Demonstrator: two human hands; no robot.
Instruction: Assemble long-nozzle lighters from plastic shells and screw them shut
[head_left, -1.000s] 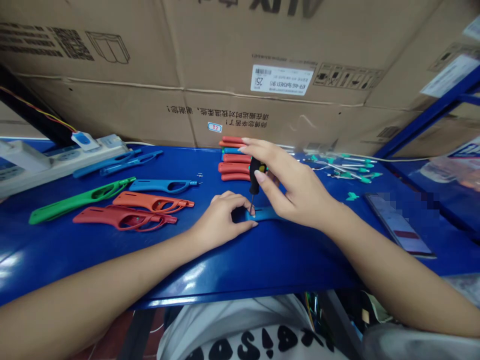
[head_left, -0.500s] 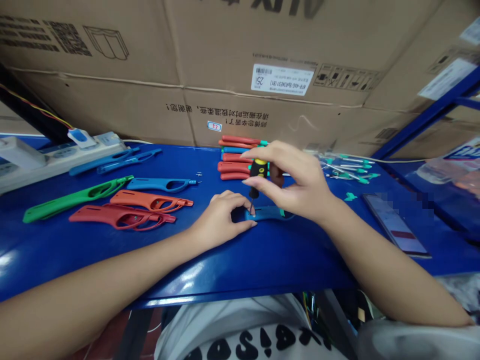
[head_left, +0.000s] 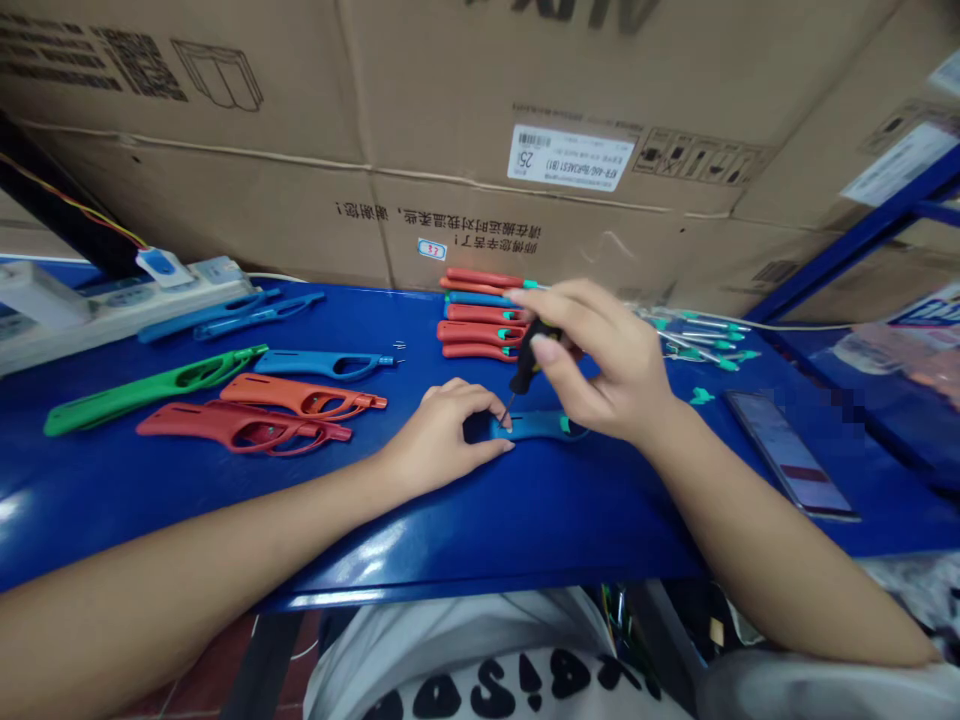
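Tilted rightward since earlier, the screwdriver [head_left: 526, 364] is clamped between thumb and fingers of the right hand [head_left: 611, 365]. At its tip, a blue casing [head_left: 536, 426] is pinched on the table [head_left: 480, 535] by the left hand [head_left: 450, 430]. Red casings [head_left: 480, 332] behind are partly hidden by the right hand, and a phone [head_left: 787, 455] is placed farther right.

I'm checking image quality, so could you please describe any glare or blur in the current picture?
Head view: white glare on the blue table near its front edge; head view: fine print on the carton looks soft, and the screwdriver has an indistinct tip.
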